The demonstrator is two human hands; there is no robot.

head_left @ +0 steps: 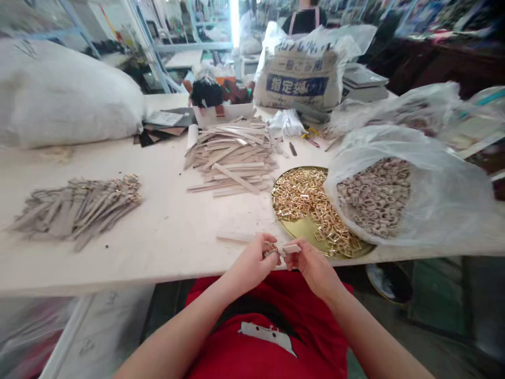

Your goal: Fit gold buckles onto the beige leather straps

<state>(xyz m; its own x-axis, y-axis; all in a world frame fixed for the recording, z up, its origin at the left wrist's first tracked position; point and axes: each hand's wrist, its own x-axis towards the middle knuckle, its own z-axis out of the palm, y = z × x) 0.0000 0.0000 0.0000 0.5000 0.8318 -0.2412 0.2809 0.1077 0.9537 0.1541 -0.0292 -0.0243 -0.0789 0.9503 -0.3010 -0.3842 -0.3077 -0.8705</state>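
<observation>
The fingers of the left hand (258, 259) are curled together, thumb against fingers, around a small gold-coloured metal piece (270, 247); its exact shape is partly hidden by the fingertips. The right hand (314, 265) pinches a short pale piece (292, 248) between thumb and fingers, its flat face turned up. The two hands are close together over the front edge of the table, and whether the pieces they hold touch each other cannot be told. Just beyond the left hand, a single pale strip (235, 237) lies on the tabletop (177, 221), its right end running toward the fingers.

Close to the right hand, a round gold tray (299, 228) carries heaps of small gold buckles (302, 189), with part of its base showing. A clear plastic bag (445, 195), open toward the tray, overlaps its right side and holds many small greyish loops (376, 195). Beyond the hands lies a loose pile of pale strips (232, 155), and farther left, well apart, a bundle of greyish straps (74, 208) with gold metal at their right ends.

At the back stand a large printed sack (298, 73) and, on the left, a bulging white bag (67, 95). Behind the sack, another person (305, 20) is partly visible.
</observation>
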